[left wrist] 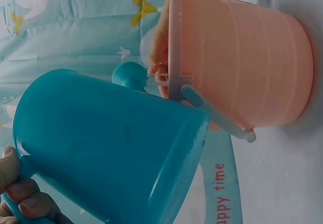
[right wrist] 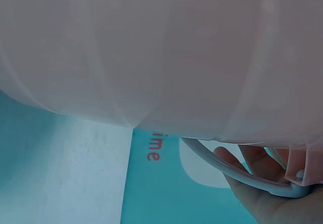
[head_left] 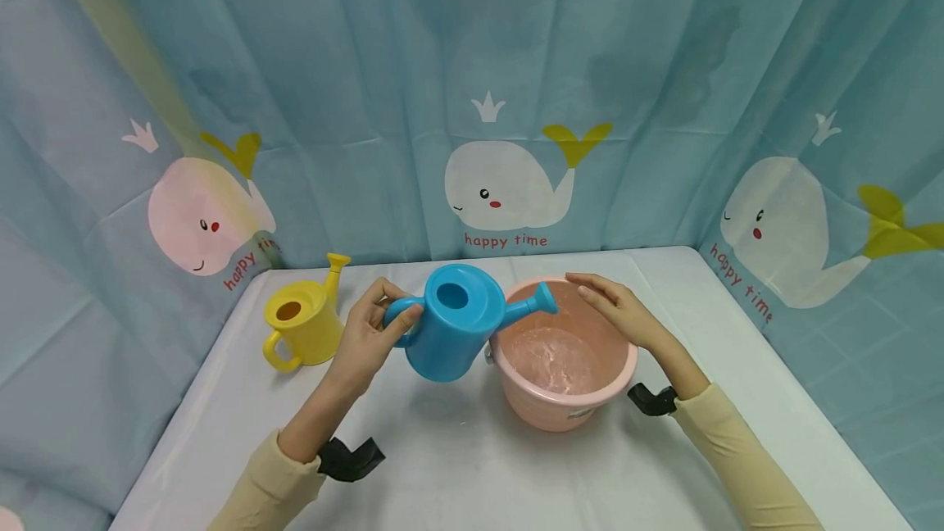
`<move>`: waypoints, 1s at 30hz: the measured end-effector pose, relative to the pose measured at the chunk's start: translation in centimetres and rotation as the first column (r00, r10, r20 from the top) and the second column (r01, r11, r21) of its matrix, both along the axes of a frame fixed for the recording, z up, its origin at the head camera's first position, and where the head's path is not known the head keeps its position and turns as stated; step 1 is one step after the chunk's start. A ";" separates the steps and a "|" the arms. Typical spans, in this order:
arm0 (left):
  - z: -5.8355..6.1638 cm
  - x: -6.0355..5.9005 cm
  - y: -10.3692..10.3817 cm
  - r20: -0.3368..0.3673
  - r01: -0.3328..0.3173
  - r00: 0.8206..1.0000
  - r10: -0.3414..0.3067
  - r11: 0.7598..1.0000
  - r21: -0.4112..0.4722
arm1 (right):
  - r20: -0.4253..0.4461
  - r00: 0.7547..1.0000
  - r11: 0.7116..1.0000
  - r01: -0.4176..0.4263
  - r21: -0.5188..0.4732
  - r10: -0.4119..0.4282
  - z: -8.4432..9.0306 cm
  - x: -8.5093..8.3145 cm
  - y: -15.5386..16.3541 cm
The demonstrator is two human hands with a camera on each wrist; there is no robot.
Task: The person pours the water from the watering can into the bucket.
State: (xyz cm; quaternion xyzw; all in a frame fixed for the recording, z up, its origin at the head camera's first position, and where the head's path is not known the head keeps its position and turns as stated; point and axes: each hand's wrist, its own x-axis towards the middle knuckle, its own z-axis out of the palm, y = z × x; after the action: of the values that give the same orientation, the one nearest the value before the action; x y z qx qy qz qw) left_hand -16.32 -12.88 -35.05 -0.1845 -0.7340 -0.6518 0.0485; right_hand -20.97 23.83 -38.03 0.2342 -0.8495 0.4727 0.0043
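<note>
Left hand [head_left: 371, 333] curls around the handle of the blue watering can [head_left: 453, 319], holding it tilted above the worktop [head_left: 457, 465] with its spout over the pink bucket [head_left: 564, 396] (water shows inside). Right hand [head_left: 615, 308] lies flat on the bucket's far rim, fingers straight and together. A yellow watering can [head_left: 302, 319] stands further left. Whale-printed blue curtains [head_left: 509, 187] enclose the worktop.

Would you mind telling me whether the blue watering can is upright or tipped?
Tipped. The left hand holds the blue watering can by its handle, leaning spout-first over the pink bucket.
</note>
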 end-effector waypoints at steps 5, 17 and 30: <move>0.2 0.0 0.0 -0.001 -0.003 1.000 0.003 1.000 -0.016 | 0.000 1.000 1.000 -0.006 -0.008 0.006 0.0 0.0 0.0; 0.6 0.1 0.1 0.007 -0.007 1.000 0.007 0.999 -0.034 | 0.002 1.000 1.000 -0.005 -0.006 0.005 0.0 0.0 0.0; 0.9 0.0 0.3 -0.005 0.017 1.000 -0.017 0.999 -0.043 | 0.009 1.000 1.000 -0.002 -0.004 0.002 0.1 0.0 0.0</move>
State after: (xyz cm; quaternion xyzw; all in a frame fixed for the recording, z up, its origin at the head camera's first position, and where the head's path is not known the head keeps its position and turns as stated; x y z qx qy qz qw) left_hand -16.37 -12.54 -34.16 -0.1935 -0.7461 -0.6358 0.0410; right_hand -20.97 23.86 -37.97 0.2331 -0.8484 0.4753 0.0004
